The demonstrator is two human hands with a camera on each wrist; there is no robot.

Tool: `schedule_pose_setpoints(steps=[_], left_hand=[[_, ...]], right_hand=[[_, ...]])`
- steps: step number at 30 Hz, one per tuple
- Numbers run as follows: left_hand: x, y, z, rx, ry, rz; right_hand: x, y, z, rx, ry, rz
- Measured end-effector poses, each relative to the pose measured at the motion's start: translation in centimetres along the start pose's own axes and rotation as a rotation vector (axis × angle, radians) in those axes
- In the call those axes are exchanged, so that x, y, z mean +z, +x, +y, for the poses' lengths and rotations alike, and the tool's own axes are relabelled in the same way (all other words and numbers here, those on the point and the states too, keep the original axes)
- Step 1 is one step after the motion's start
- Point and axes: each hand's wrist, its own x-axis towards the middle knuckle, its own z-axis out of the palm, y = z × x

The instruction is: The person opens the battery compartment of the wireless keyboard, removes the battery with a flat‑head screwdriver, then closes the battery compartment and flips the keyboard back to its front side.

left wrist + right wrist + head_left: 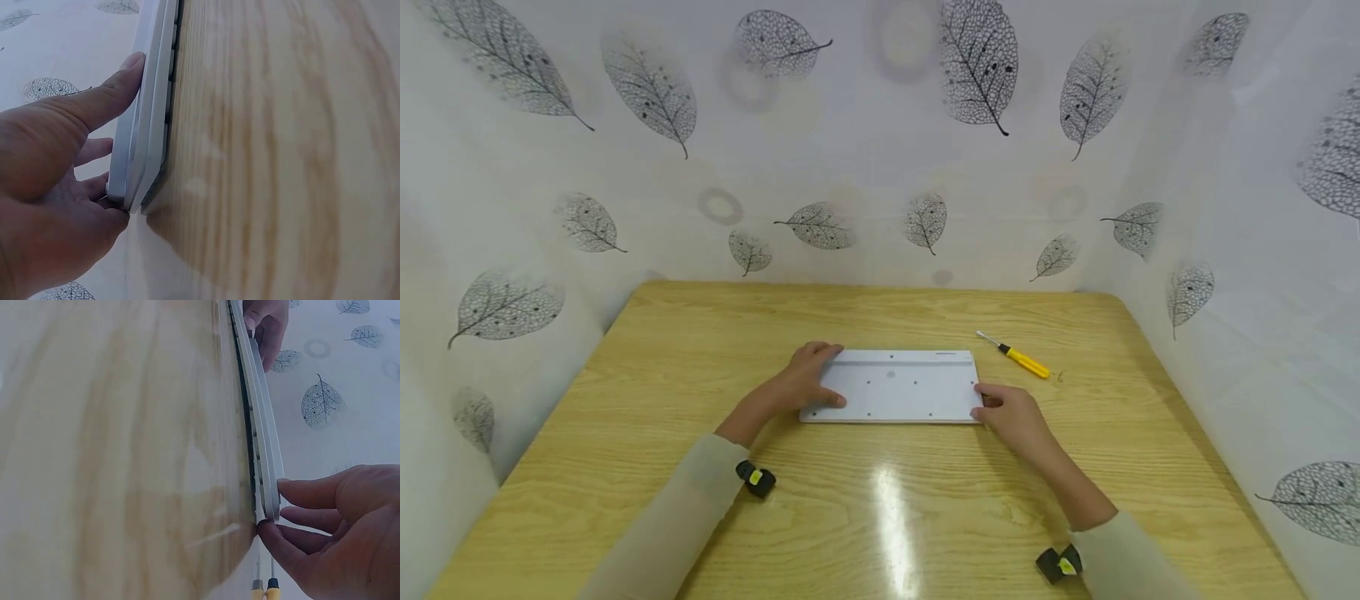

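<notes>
A white keyboard lies face down on the wooden table, its flat back with several small screws turned up. In the left wrist view, dark gaps between keys show along the underside of the keyboard. My left hand grips its left end, thumb on the back and fingers around the far corner. At the right end, my right hand pinches the edge near the front corner. The right wrist view shows the thumb and fingers of that hand at the keyboard's end, one finger reaching under it.
A screwdriver with a yellow and black handle lies behind the right hand, its tip pointing back left. Beside its handle is a tiny brownish bit. A leaf-printed white curtain surrounds the table at the back and sides.
</notes>
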Motion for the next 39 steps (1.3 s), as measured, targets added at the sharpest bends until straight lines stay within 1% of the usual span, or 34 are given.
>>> schedule_pose_setpoints(steps=[3,7,11,15,18,23,26,29,33,35,39], left_hand=[[0.0,0.0,0.0,-0.001,0.002,-0.002],[-0.1,-0.1,0.1,0.007,-0.003,0.000],[-0.1,-0.2,0.2,0.010,-0.006,0.004],[0.0,-0.3,0.2,0.007,0.004,-0.003],[0.0,-0.2,0.2,0.004,0.011,-0.012],[0.0,-0.1,0.1,0.001,0.026,-0.020],[-0.2,-0.1,0.1,0.000,0.032,-0.021],[-0.5,-0.1,0.3,-0.014,0.035,-0.023],[-0.5,0.3,0.5,-0.029,0.057,-0.002],[-0.4,0.7,0.6,-0.023,0.062,0.019],[0.0,1.7,1.3,-0.002,0.037,0.057]], right_hand=[[0.0,0.0,0.0,0.017,-0.016,0.005],[0.1,0.1,0.1,0.020,-0.035,0.007],[0.1,0.1,0.0,0.010,-0.034,0.011],[0.1,0.1,0.1,0.002,-0.043,0.015],[0.0,0.1,0.2,0.002,-0.047,0.003],[-0.6,0.3,0.3,-0.034,-0.045,-0.026],[-1.0,0.7,0.6,-0.066,-0.036,-0.033],[-1.2,1.3,0.9,-0.074,-0.024,-0.034],[-1.5,2.3,1.2,-0.068,0.024,-0.028],[-1.7,2.8,1.3,-0.058,0.081,-0.030],[-2.0,4.0,1.4,-0.043,0.207,-0.029]])
